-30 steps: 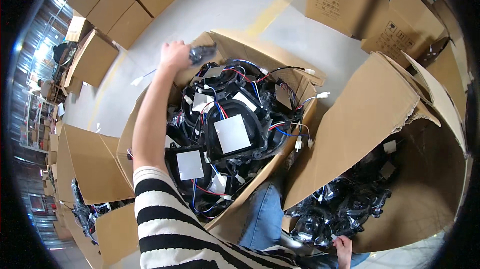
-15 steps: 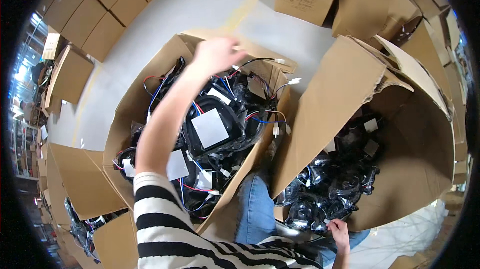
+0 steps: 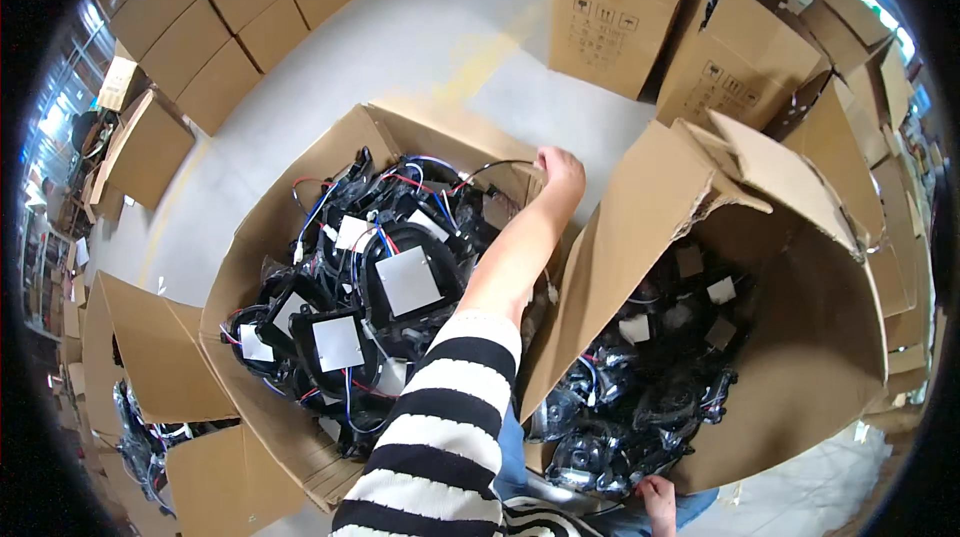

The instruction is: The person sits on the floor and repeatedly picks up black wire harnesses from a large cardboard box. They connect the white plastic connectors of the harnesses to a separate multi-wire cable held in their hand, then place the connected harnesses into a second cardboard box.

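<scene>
Heap of black housings (image 3: pixel 402 282) in middle carton (image 3: pixel 420 132). Next, black cable (image 3: pixel 500 163) at heap's far-right side: arches crosswise, disappears at curled left hand (image 3: pixel 563 175), the nearer; can't confirm grip. Wrapped black parts (image 3: pixel 660 417) in right carton (image 3: pixel 810 367), beside right hand (image 3: pixel 656 499); can't tell grip.

- This is looking like a warehouse or factory.
- Cartons (image 3: pixel 222 27) are rising in stacks at ten o'clock.
- Racks (image 3: pixel 42 282) are standing at nine o'clock.
- A yellow line (image 3: pixel 485 69) is crossing the grey floor (image 3: pixel 400 47) at twelve.
- Boxes (image 3: pixel 810 367) at four and eight are holding many similar wired parts (image 3: pixel 660 407).
</scene>
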Available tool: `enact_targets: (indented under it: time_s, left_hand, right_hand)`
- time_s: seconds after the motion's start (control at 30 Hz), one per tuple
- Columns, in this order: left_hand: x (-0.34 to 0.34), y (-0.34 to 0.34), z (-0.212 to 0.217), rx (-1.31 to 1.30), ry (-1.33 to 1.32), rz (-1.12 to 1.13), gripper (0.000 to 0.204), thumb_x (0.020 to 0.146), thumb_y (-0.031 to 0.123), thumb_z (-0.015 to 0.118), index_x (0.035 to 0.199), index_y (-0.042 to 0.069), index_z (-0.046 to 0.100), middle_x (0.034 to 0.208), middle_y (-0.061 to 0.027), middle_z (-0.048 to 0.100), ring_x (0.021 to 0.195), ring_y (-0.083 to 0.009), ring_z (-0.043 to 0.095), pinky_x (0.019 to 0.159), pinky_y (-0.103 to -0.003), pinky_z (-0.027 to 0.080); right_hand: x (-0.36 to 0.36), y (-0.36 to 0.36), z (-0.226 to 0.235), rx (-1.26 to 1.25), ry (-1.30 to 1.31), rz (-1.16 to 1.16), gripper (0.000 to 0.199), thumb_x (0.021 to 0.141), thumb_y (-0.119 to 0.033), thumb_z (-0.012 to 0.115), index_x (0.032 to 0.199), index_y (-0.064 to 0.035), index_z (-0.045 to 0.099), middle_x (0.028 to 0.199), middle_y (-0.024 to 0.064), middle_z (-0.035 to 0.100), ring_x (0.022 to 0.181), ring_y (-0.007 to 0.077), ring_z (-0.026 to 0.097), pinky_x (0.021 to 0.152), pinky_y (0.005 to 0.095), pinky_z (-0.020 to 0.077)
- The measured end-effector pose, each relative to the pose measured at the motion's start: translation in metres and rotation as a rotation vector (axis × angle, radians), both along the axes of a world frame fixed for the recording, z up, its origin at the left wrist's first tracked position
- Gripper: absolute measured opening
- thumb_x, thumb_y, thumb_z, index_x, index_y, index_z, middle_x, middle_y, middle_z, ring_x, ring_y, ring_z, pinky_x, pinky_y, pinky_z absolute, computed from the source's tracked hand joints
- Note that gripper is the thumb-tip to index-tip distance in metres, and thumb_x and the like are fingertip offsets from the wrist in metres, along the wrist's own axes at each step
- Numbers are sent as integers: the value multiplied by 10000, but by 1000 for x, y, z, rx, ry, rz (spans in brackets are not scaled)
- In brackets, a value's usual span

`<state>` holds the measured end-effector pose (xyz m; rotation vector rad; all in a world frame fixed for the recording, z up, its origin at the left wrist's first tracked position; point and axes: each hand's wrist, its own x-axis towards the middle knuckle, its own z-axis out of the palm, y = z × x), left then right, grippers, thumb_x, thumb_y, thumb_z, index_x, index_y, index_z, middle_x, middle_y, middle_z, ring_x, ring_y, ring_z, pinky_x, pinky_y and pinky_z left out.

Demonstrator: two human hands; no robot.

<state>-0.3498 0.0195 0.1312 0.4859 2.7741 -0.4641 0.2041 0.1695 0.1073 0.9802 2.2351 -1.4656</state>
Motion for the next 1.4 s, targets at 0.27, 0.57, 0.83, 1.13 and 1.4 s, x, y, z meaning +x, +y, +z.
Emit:
enact_targets:
  time_s: [0.27,0.57,0.83,1.13,1.4]
  left_hand:
    - [39,-41,28,624,294,107,170,680,208,558,751,69,626,781,-140,614,749,-252,605,603,-378,466]
    - [78,-49,3,1165,340,629,600,622,342,632,997,-86,443,1117,-272,408,1025,-346,452,809,-388,418]
    - [56,-33,-1,1198,231,544,647,588,341,643,1010,-104,438,1183,-278,343,996,-377,461,856,-383,395]
    - [105,-97,100,694,-265,-142,323,726,327,551,861,40,613,795,-136,619,723,-267,591,666,-346,458]
    - [169,-523,110,701,424,730,366,812,300,415,724,-5,597,709,-209,590,652,-315,570,601,-387,433]
  right_hand:
    - [0,7,12,58,-4,58,164,749,-88,492,679,34,576,579,49,550,548,97,493,508,222,372]
    - [5,7,13,-62,53,14,159,751,-88,486,669,27,559,571,37,527,548,88,471,500,224,356]
    - [44,26,8,-10,26,16,186,754,-92,471,621,20,537,571,43,528,544,91,470,503,229,362]
    - [43,30,37,-9,58,248,259,830,-205,501,977,6,534,755,46,567,535,120,459,505,227,393]
    - [8,9,23,2,-41,282,238,823,-194,497,947,6,534,732,44,559,522,116,455,491,224,384]
